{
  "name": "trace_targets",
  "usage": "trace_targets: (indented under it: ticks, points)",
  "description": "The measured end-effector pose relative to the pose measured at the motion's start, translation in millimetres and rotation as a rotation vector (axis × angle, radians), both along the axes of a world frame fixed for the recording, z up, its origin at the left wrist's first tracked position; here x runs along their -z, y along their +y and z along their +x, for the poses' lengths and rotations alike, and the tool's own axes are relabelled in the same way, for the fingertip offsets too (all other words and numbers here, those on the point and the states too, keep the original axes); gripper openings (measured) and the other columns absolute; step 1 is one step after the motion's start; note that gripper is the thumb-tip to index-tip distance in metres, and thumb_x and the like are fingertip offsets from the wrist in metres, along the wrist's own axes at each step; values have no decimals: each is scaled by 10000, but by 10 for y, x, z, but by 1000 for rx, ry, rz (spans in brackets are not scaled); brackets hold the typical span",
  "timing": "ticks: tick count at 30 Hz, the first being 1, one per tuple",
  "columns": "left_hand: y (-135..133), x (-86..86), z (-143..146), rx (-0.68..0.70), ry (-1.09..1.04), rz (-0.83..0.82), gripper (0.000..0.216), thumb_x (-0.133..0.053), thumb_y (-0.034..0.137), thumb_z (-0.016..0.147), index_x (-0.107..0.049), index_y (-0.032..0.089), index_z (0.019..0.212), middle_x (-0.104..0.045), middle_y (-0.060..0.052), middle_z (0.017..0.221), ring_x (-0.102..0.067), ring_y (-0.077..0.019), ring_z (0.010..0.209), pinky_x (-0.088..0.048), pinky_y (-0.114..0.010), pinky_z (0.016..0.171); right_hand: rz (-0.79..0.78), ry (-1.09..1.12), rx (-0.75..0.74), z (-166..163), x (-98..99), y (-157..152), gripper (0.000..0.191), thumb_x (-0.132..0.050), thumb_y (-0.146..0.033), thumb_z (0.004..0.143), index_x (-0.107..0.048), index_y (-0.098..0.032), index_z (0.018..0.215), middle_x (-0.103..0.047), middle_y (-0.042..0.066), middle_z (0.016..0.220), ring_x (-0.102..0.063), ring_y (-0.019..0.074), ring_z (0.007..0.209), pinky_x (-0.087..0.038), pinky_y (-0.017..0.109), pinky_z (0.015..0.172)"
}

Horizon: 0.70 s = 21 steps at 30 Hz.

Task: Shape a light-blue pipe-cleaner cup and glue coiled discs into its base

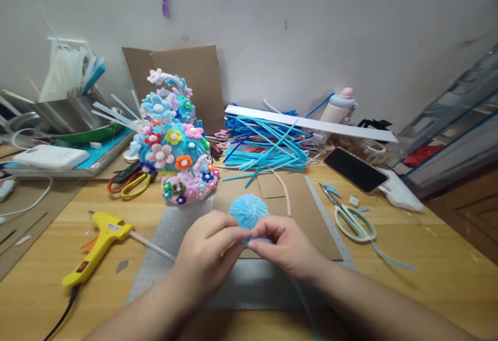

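A round, light-blue piece of coiled fuzzy strands [249, 208] shows just beyond my fingers, its lower part hidden by them. My left hand [210, 242] is closed, thumb and fingertips pinched at the near edge of this piece. Facing it, my right hand [282, 242] pinches a light-blue pipe cleaner [304, 302], whose long tail trails below my wrist toward the table's front edge. Both sets of fingertips meet over a brown cardboard sheet [322, 227]. Exactly how the strand joins the round piece is hidden between my fingers.
A yellow glue gun [103, 245] lies at left, and green-handled scissors [356, 221] lie at right. Behind stand a flower-covered pipe-cleaner piece [171, 146] and a pile of blue pipe cleaners [268, 146]. A phone [356, 169] rests at back right.
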State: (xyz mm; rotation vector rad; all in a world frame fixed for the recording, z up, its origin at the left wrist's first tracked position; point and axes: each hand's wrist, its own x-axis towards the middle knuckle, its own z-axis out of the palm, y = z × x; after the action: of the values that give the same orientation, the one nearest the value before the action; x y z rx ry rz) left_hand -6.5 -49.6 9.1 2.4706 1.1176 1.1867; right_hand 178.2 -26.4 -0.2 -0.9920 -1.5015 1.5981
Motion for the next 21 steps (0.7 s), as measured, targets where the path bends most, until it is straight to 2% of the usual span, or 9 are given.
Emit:
trace_targets:
  ticks: [2,4,7,11,16,19,21]
  points:
    - [-4,-14,7,65,-196,-194,159,-621,122,800,-686,198,924,-591,-46,862,-582,-153,797,-465,-260,692,-100,114,-62,9,0,-16,224,-770,-318,657,-611,-161,672,-517,-54,562,-392,64,503,-297,212,492]
    - [-14,-20,26,133,-367,-363,124,-647,173,795,-704,219,896,-570,-35,855,-582,-147,797,-469,-256,707,-268,245,-134,0,16,-37,274,-787,-357,642,-596,-169,696,-456,-86,490,-301,35,411,-206,194,413]
    - [-22,11,71,191,-550,-544,86,-664,241,789,-718,219,853,-553,-42,860,-560,-166,833,-454,-282,741,-462,386,-171,-39,52,-74,343,-817,-399,594,-580,-175,701,-394,-110,426,-233,21,355,-130,192,375]
    - [-1,95,128,208,-714,-733,105,-680,298,770,-711,200,793,-511,-48,896,-523,-176,855,-431,-297,751,-500,443,-133,-92,99,-106,322,-819,-380,607,-593,-172,704,-372,-107,428,-236,22,366,-121,191,379]
    - [45,146,163,119,-855,-828,148,-700,316,744,-680,177,700,-518,-30,842,-513,-168,854,-402,-281,802,-485,421,-79,-110,96,-99,292,-772,-390,672,-602,-165,750,-413,-96,440,-253,25,361,-144,189,376]
    - [73,141,163,65,-894,-827,208,-692,336,748,-654,162,641,-518,-19,758,-509,-153,771,-403,-262,753,-535,372,-83,-94,30,-72,292,-759,-373,682,-564,-157,706,-460,-84,476,-257,13,348,-122,181,365]
    - [86,130,160,43,-897,-813,218,-690,332,748,-647,157,627,-521,-17,741,-508,-147,742,-406,-254,726,-546,350,-91,-75,-23,-54,290,-757,-355,681,-550,-152,676,-428,-93,453,-242,9,344,-106,178,363]
